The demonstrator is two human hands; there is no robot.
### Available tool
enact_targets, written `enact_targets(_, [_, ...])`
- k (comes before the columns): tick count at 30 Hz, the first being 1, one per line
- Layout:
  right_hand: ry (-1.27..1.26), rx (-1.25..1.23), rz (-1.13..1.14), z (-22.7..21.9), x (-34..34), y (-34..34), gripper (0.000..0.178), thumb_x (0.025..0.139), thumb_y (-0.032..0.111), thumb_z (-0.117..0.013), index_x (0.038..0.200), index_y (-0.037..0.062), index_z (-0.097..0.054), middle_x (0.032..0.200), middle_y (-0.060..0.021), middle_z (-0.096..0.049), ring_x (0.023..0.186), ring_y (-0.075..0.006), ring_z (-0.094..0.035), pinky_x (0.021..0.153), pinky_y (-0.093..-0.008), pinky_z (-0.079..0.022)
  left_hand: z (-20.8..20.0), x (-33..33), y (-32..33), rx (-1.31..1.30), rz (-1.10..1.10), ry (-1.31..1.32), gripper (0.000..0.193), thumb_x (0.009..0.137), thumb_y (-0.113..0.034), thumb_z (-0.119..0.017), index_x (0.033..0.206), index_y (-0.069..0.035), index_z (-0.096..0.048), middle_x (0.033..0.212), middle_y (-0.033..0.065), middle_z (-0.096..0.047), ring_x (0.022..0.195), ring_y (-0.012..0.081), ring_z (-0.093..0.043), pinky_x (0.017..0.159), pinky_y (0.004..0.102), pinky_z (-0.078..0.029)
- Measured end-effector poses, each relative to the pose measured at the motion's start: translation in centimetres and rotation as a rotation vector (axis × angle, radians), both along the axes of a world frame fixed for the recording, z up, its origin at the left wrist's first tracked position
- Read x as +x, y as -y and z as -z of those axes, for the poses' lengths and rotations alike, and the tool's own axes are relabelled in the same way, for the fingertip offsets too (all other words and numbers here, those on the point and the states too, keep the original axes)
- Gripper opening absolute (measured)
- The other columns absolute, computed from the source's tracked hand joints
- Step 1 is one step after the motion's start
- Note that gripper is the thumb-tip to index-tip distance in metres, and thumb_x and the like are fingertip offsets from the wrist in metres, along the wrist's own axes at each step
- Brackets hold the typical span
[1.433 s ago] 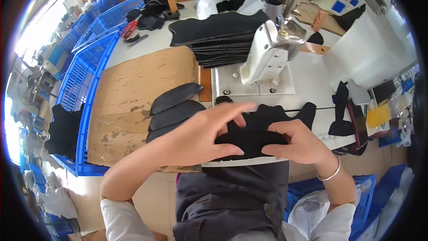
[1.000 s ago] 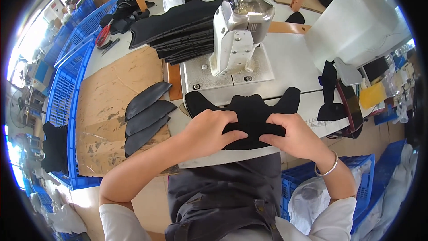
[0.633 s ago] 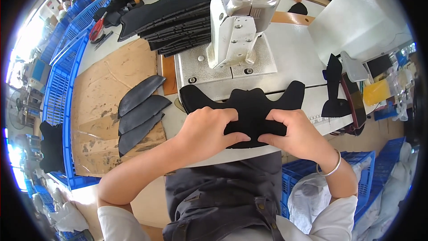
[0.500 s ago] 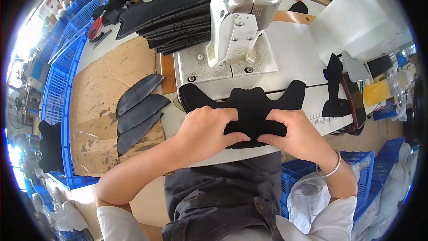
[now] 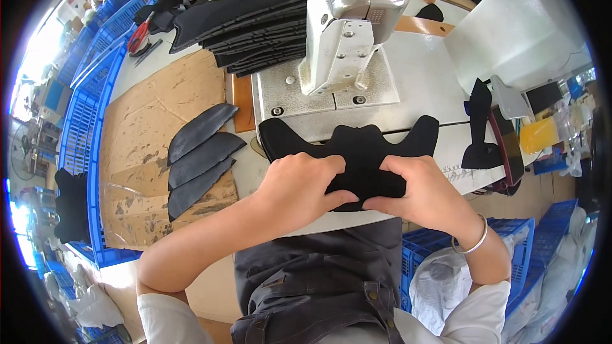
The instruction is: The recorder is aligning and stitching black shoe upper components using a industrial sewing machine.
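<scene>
A black, bat-shaped fabric piece lies at the near edge of the white table, in front of a sewing machine. My left hand grips its left part, the thumb and bent index finger pressing the cloth. On the other side my right hand grips it the same way, a bangle round the wrist. The two thumb tips almost meet at the lower middle of the piece. My other fingers are curled, partly out of sight beneath the hands.
Left of my hands, several dark leaf-shaped pieces overlap on a cardboard sheet. Behind it is a stack of black cut pieces. Red-handled scissors lie near a blue crate. A black strip hangs at the right edge.
My right thumb has slid slightly left, closer to the left thumb. The black fabric piece stays in nearly the same place, and the whole view has shifted a little.
</scene>
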State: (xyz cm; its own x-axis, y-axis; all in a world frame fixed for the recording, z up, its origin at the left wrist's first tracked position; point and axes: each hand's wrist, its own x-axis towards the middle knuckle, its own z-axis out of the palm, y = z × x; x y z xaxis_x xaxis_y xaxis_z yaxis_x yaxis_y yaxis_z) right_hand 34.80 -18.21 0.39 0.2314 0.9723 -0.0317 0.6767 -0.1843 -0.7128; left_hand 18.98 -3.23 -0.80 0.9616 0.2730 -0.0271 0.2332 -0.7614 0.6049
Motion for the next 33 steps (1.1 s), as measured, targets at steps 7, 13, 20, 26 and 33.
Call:
enact_targets(7, [0.246, -0.178, -0.043, -0.6, -0.2, -1.3, 0.044, 0.062, 0.029, -0.085, 0.072, -0.0023, -0.055, 0.053, -0.0215, -0.048, 0.053, -0.039, -0.053, 0.051, -0.0396, -0.04, -1.3, -0.7, -1.8, -0.026, 0.017, -0.115, 0.033, 0.079, -0.032, -0.075, 0.077, -0.002, -0.06, 0.06, 0.0135, -0.06, 0.059, 0.0312, -0.063, 0.054, 0.0368, -0.047])
enact_targets(13, [0.227, -0.29, -0.027, -1.7, -0.5, -1.6, 0.048, 0.065, 0.035, -0.082, 0.076, -0.0055, -0.059, 0.06, -0.0224, -0.059, 0.063, -0.0399, -0.062, 0.06, -0.0424, -0.05, -0.8, -1.4, -2.4, -0.068, 0.059, -0.131, 0.032, 0.082, -0.032, -0.072, 0.076, -0.004, -0.058, 0.066, 0.0098, -0.063, 0.065, 0.0284, -0.064, 0.056, 0.0362, -0.047])
enact_targets(20, [0.215, -0.189, -0.025, -0.8, -0.4, -1.3, 0.049, 0.06, 0.027, -0.086, 0.084, -0.008, -0.06, 0.061, -0.0244, -0.053, 0.056, -0.0391, -0.054, 0.053, -0.0367, -0.043, -0.5, -1.6, -2.5, -0.114, 0.039, -0.091, 0.029, 0.08, -0.028, -0.073, 0.075, -0.003, -0.059, 0.064, 0.0114, -0.061, 0.065, 0.0331, -0.062, 0.057, 0.0412, -0.046])
enact_targets(26, [0.209, -0.186, -0.016, -1.0, -0.5, -1.5, 0.049, 0.06, 0.027, -0.086, 0.079, -0.0075, -0.058, 0.061, -0.025, -0.051, 0.056, -0.0402, -0.051, 0.053, -0.0374, -0.042, -0.1, -2.2, -2.2, -0.093, 0.042, -0.019, 0.028, 0.08, -0.029, -0.072, 0.076, -0.004, -0.058, 0.066, 0.0103, -0.061, 0.065, 0.0326, -0.062, 0.057, 0.0415, -0.046])
enact_targets(33, [0.214, -0.169, -0.026, -0.9, -0.6, -1.2, 0.048, 0.06, 0.028, -0.085, 0.078, -0.0074, -0.057, 0.06, -0.0247, -0.05, 0.055, -0.0402, -0.05, 0.053, -0.0379, -0.042, 0.1, -2.8, -1.6, -0.061, 0.041, 0.022, 0.026, 0.081, -0.026, -0.071, 0.08, -0.005, -0.056, 0.072, 0.0097, -0.061, 0.07, 0.0326, -0.062, 0.058, 0.0425, -0.047])
